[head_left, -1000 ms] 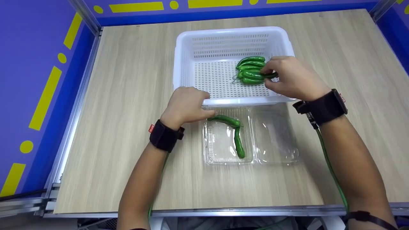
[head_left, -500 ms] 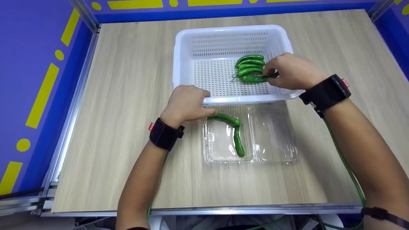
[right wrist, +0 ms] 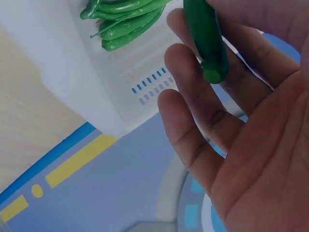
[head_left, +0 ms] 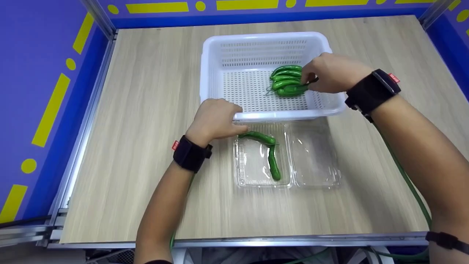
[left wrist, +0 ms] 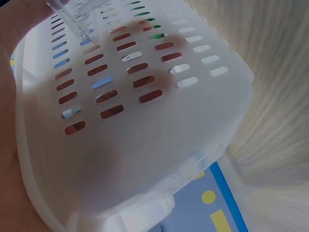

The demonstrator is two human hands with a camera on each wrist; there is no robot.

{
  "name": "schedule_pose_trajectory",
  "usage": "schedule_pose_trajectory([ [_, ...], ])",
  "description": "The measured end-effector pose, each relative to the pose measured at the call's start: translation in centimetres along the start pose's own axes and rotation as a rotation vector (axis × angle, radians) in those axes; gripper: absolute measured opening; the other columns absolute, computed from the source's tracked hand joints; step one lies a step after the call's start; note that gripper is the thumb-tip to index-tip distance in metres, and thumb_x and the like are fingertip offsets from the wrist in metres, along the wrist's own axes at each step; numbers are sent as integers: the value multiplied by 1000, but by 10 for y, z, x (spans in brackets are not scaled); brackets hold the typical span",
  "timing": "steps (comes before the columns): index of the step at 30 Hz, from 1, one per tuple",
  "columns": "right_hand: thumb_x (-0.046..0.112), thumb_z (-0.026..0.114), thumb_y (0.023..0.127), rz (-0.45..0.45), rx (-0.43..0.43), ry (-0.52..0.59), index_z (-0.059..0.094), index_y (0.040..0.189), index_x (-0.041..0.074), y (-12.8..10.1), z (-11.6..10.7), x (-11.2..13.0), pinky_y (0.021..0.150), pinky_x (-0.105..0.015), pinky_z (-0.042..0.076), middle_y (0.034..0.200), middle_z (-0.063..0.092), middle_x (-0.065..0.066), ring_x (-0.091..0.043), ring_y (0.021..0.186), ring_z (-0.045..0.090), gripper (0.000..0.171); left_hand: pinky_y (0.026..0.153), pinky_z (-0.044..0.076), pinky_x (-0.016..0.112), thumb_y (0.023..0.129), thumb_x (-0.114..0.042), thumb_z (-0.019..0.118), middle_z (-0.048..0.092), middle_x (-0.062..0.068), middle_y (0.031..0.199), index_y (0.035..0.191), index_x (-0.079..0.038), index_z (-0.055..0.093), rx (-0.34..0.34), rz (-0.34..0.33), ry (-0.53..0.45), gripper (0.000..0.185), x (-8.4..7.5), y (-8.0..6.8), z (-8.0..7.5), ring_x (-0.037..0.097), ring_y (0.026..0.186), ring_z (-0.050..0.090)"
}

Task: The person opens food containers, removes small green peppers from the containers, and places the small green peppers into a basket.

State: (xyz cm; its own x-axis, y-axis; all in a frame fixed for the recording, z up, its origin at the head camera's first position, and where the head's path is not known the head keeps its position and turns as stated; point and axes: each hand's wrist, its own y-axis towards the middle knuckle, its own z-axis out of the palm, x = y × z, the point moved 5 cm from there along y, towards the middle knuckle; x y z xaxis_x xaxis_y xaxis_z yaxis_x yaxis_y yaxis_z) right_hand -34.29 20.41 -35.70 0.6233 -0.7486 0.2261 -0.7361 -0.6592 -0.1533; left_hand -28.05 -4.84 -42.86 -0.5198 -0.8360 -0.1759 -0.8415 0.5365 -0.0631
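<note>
A white slotted plastic basket [head_left: 289,115] holds several long green chili peppers [head_left: 285,78] lying side by side. My right hand [head_left: 331,73] reaches in over the basket's right side and pinches one green chili pepper [right wrist: 205,43]; its blunt end points toward the palm in the right wrist view. With my left hand [head_left: 216,119] I grip the basket's near left rim, thumb outside. Through the slots of the basket wall [left wrist: 159,121] the fingers show dark in the left wrist view. In front, an open clear plastic clamshell box [head_left: 315,157] has two chili peppers [head_left: 273,163] in its left half.
The basket and box stand on a wood-grain table [head_left: 146,91]. Blue panels [head_left: 44,73] with yellow marks rise behind and at the sides. A metal rail [head_left: 256,243] runs along the front edge. Green cables [head_left: 406,176] trail from the wrist straps.
My right hand has shifted slightly up and away, its wrist turning, with a chili pepper pinched at the near side of the bunch. The left hand keeps its hold on the rim.
</note>
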Motion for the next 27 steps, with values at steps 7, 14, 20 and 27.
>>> schedule_pose_trajectory([
  [7,7,73,78,74,90,-29,75,89,6,20,4,-2,77,-45,51,92,73,-13,-28,85,65,11,61,47,40,83,-61,63,62,-4,70,79,-19,63,4,-13,-8,42,2,-2,0,19,65,57],
  [14,5,72,76,122,167,-83,72,79,6,33,20,-10,66,-36,45,81,69,-8,-25,78,60,4,59,44,37,85,-60,61,56,-5,68,75,-20,57,17,0,1,41,0,1,2,17,63,53],
  [20,1,68,73,99,172,-101,68,74,8,38,32,-10,61,-33,41,74,63,-6,-24,71,56,7,61,47,39,85,-60,61,61,-5,70,79,-20,61,16,-10,-8,40,1,0,2,18,65,57],
  [27,-3,61,73,96,186,-140,60,68,10,42,37,-10,57,-32,35,66,54,-2,-21,65,49,13,63,47,40,84,-60,62,61,-4,71,77,-20,60,10,-14,-10,40,1,1,2,18,66,57],
])
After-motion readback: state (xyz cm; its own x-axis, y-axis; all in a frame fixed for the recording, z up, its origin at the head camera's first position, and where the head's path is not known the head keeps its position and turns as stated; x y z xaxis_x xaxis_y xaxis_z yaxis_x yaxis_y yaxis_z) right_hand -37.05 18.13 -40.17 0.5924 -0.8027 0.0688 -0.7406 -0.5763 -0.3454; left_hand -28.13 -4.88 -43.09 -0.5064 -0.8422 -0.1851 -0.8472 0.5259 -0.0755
